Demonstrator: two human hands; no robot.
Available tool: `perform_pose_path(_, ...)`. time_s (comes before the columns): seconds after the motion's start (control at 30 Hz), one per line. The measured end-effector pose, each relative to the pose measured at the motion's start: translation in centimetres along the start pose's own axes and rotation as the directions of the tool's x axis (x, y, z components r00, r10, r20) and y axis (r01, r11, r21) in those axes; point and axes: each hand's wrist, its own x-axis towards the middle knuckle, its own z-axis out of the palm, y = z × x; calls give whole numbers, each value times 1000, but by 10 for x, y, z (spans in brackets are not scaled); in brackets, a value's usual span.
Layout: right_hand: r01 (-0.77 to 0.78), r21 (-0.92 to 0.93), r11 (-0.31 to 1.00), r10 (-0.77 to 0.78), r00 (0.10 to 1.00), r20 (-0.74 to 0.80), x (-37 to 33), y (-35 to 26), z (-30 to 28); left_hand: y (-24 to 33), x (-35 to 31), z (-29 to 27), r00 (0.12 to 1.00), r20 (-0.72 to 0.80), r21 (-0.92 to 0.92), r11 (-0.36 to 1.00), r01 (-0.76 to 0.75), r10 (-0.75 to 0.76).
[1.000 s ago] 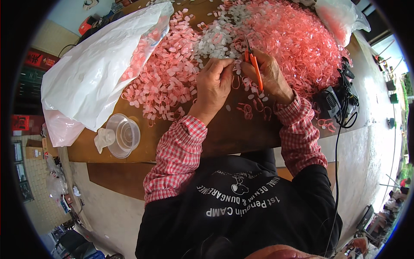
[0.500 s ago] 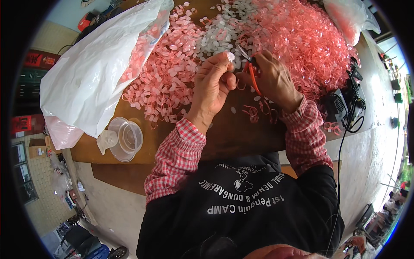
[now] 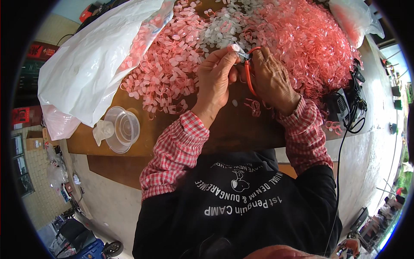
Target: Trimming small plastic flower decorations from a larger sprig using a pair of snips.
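Between thumb and forefinger, my left hand pinches a small whitish oval plastic piece. My right hand grips orange-handled scissors, whose metal blades meet the piece at my left fingertips. Beyond my hands lie heaps of small plastic parts. A pink heap is on the left, translucent white ovals are in the middle, and a large mound of glossy pink looped pieces is on the right. Near my right wrist, a few pink loops rest loose on the brown table.
A big white plastic bag spills pink pieces at the left. Near the front edge sits a clear round tub beside a crumpled pale bag. A grey device with black cables stands at right. Another clear bag holds pink parts.
The scissors have moved left and their blades now reach the piece in my left hand. My right hand has come closer to my left, and its scissor handles have spread apart.
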Motion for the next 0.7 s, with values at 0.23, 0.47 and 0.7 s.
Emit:
perform_pose_path(0.23, -199, 25, 980, 196, 976, 91, 5, -11, -5, -6, -1, -2, 988, 8, 146, 977, -153, 153)
perform_pose_path(0.47, -316, 75, 946, 302, 940, 158, 9, -20, -4, -5, -1, 2, 985, -54, 122, 980, -157, 164)
perform_pose_path(0.7, -269, 95, 958, 249, 952, 180, 9, -12, -3, -5, 2, -5, 969, -41, 138, 962, -236, 244)
